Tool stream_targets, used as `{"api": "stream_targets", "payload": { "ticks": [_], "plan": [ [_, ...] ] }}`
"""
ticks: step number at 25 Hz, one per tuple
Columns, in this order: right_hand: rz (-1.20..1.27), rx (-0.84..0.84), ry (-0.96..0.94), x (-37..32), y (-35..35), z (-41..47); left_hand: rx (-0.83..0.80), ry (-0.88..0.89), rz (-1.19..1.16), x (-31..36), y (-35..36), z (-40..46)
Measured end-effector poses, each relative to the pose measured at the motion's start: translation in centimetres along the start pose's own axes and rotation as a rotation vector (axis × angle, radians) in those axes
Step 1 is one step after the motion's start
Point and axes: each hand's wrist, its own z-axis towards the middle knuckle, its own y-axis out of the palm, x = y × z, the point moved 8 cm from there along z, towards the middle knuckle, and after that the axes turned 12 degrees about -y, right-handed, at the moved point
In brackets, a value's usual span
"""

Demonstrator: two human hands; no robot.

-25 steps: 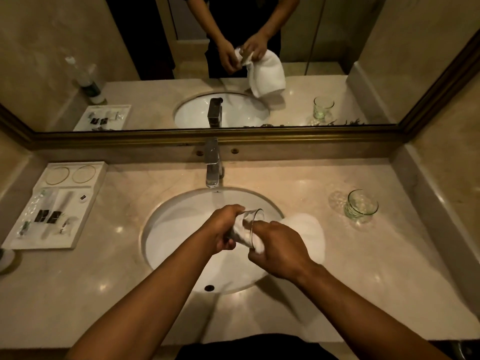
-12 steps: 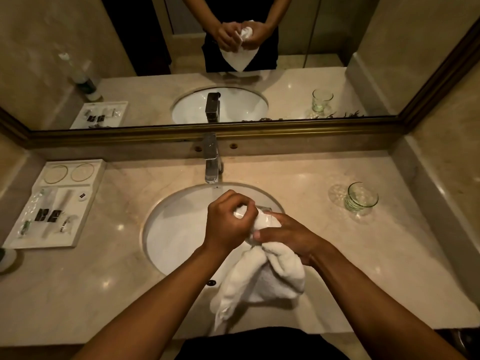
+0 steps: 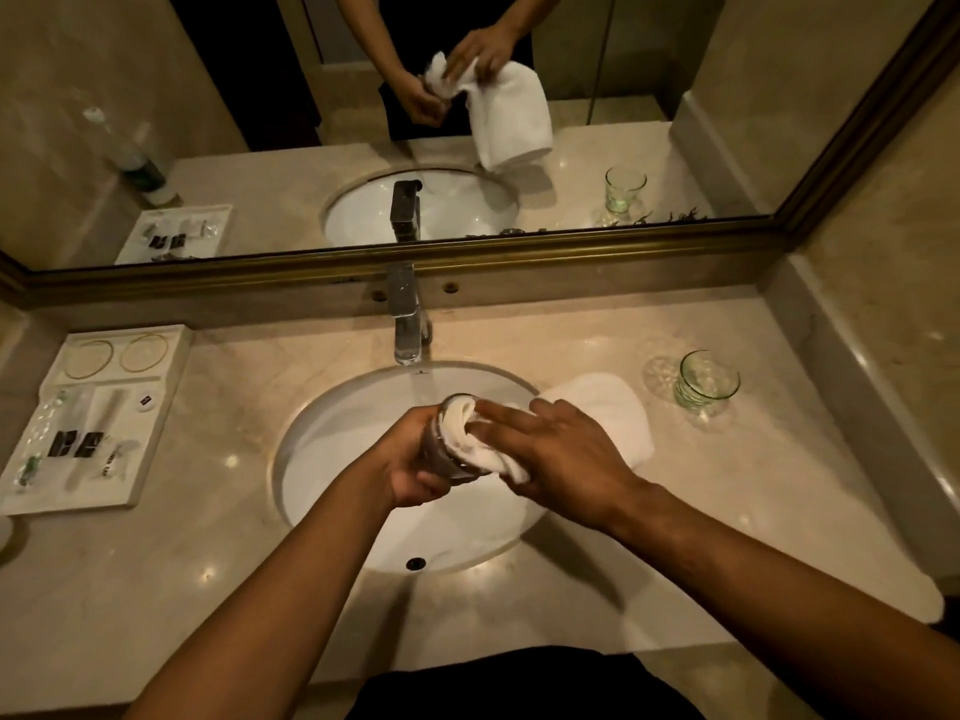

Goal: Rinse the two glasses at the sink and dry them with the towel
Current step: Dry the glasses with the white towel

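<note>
I have my left hand (image 3: 415, 472) wrapped around one glass (image 3: 447, 449), its grip closed on the wall, held over the sink (image 3: 332, 459). My right hand (image 3: 558, 454) is closed on the white towel (image 3: 467, 433) and stuffs a wad of it into the mouth; the rest of the towel trails toward 2 o'clock across the basin rim.

My worry is the wet glass: I judge it could slip from the left hand if the right pushes or twists too hard, and it would strike the basin below. The loose towel end could also sweep toward the second glass (image 3: 704, 381), which stands upright at 2 o'clock on the desk (image 3: 675, 511), well apart from my hands.

The desk is polished pale stone, glossy and probably slick. The faucet (image 3: 408, 324) sits at 12 o'clock, with no water seen running; an amenity tray (image 3: 150, 459) lies at 9 o'clock. A framed mirror (image 3: 727, 96) spans the wall ahead; the light is dim and warm.
</note>
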Motion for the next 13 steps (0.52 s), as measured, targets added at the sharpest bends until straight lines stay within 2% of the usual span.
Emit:
{"api": "stream_targets", "payload": {
  "ticks": [3,5,7,8,10,13],
  "plan": [
    [0.05,0.204,0.181,2.1,-0.5,-1.5,-0.15,-0.013,-0.126,-0.4,0.4,0.4],
    [0.27,0.282,0.467,3.8,0.5,-2.9,-0.2,0.019,-0.25,-0.7,0.4,1.1],
    [0.458,0.267,0.741,4.9,2.3,-4.7,-0.235,0.088,-0.401,-0.7,0.6,1.3],
    [0.506,0.216,0.78,4.7,3.4,-5.1,-0.204,0.147,-0.422,-0.5,0.7,1.3],
    [0.64,0.149,0.719,3.6,5.0,-4.9,-0.049,0.28,-0.34,-0.3,1.0,1.1],
    [0.921,0.21,0.65,2.6,5.9,-5.2,0.194,0.577,-0.084,0.0,2.2,-0.8]
  ]
}}
